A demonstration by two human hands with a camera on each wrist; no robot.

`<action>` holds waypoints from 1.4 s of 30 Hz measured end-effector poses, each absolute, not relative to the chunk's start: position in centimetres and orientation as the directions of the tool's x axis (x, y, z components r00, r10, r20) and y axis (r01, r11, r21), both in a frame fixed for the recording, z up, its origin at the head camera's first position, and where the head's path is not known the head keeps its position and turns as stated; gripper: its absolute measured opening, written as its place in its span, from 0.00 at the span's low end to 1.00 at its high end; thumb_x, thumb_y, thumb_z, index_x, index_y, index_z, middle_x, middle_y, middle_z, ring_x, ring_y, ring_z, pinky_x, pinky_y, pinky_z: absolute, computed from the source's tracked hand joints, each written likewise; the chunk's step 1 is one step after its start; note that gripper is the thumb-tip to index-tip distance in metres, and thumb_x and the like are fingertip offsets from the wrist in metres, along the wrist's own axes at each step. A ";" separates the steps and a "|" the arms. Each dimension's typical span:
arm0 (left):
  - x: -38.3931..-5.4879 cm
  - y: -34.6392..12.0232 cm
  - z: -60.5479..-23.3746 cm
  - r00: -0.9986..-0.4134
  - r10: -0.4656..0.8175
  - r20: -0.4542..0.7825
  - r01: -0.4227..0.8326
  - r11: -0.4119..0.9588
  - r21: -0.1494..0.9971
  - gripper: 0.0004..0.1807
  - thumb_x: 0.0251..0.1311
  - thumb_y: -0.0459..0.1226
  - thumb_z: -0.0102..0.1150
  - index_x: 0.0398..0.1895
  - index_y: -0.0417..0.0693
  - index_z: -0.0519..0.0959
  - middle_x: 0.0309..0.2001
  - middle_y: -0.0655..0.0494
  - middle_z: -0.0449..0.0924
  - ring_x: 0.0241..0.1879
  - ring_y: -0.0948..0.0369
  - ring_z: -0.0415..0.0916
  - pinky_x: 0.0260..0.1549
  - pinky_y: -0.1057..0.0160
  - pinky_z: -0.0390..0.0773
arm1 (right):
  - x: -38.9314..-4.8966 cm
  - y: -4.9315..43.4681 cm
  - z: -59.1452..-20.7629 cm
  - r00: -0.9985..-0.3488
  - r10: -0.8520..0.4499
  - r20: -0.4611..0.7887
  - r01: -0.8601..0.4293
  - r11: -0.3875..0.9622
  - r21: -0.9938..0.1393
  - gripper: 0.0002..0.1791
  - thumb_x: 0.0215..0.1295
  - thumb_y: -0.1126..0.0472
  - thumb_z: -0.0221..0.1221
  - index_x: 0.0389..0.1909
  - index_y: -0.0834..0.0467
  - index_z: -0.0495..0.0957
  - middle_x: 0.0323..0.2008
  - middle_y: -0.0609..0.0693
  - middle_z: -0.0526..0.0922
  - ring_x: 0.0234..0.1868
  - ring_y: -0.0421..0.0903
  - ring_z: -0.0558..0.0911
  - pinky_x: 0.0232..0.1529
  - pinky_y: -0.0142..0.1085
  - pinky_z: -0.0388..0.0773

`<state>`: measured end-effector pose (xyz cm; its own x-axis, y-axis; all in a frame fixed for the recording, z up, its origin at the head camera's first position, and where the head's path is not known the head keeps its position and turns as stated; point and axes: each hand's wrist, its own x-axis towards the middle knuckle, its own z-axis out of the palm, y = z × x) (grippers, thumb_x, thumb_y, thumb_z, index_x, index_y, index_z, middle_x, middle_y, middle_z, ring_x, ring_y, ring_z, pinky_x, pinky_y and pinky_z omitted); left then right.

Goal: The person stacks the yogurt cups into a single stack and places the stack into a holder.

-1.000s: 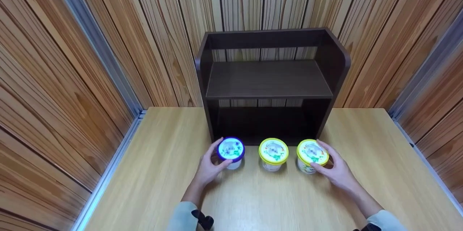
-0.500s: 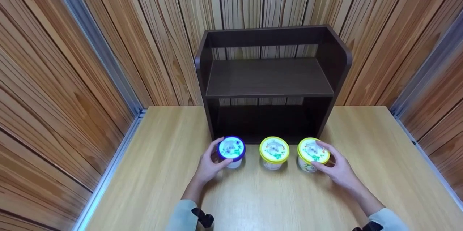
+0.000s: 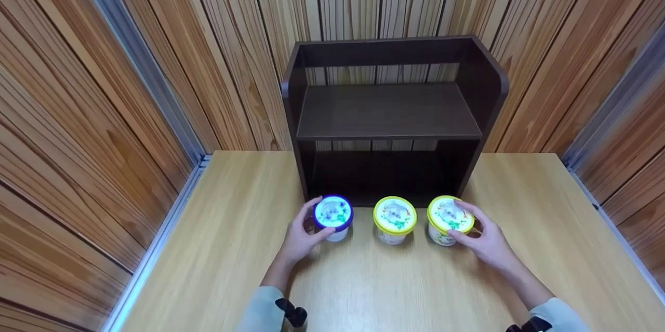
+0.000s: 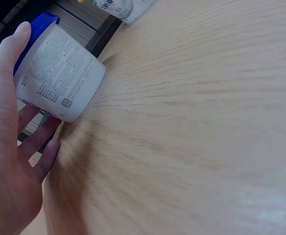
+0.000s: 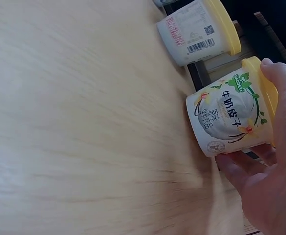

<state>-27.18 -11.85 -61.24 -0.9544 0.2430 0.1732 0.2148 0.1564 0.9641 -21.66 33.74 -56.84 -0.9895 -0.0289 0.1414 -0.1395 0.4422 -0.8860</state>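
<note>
Three lidded tubs stand upright in a row on the wooden table. My left hand (image 3: 300,241) grips the tub with the blue lid (image 3: 333,212), thumb on the near side and fingers round the far left; its white wall (image 4: 62,71) with small print shows in the left wrist view. At the row's right end, my right hand (image 3: 486,241) holds a yellow-lidded tub (image 3: 450,215) between thumb and fingers. Its printed side (image 5: 231,110) faces the right wrist camera. Between them a second yellow-lidded tub (image 3: 394,216) stands untouched.
Right behind the tubs stands a dark brown two-tier shelf (image 3: 389,111) with raised side panels. The pale wooden table (image 3: 395,290) extends around and in front of the hands. Wood-plank walls (image 3: 234,51) with metal corner strips enclose the back and sides.
The head view has shifted very slightly. Both hands keep their grips, and the tubs show no clear movement on the table.
</note>
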 end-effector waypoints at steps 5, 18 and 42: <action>-27.2 -11.8 -61.1 -0.956 0.243 0.163 0.205 0.159 0.966 0.44 0.72 0.39 0.77 0.87 0.54 0.66 0.78 0.40 0.76 0.77 0.41 0.77 0.78 0.38 0.78 | -21.9 33.9 -55.8 -0.988 -0.045 0.145 -0.149 0.463 -0.874 0.41 0.73 0.65 0.74 0.84 0.61 0.69 0.81 0.68 0.72 0.59 0.18 0.73 0.55 0.22 0.80; -27.2 -12.0 -60.9 -0.959 0.239 0.152 0.197 0.181 0.964 0.44 0.73 0.40 0.77 0.87 0.55 0.65 0.77 0.39 0.76 0.75 0.40 0.78 0.76 0.37 0.79 | -23.0 33.7 -52.8 -0.975 -0.075 0.208 -0.219 0.474 -0.853 0.41 0.71 0.66 0.75 0.82 0.62 0.70 0.77 0.69 0.76 0.56 0.22 0.78 0.53 0.22 0.83; -27.2 -11.7 -61.1 -0.966 0.216 0.143 0.187 0.200 0.962 0.44 0.72 0.42 0.78 0.87 0.56 0.67 0.78 0.39 0.76 0.76 0.39 0.77 0.76 0.37 0.79 | -24.4 31.1 -48.2 -0.934 -0.170 0.313 -0.356 0.425 -0.832 0.41 0.69 0.70 0.75 0.81 0.64 0.71 0.73 0.69 0.77 0.58 0.26 0.82 0.55 0.19 0.84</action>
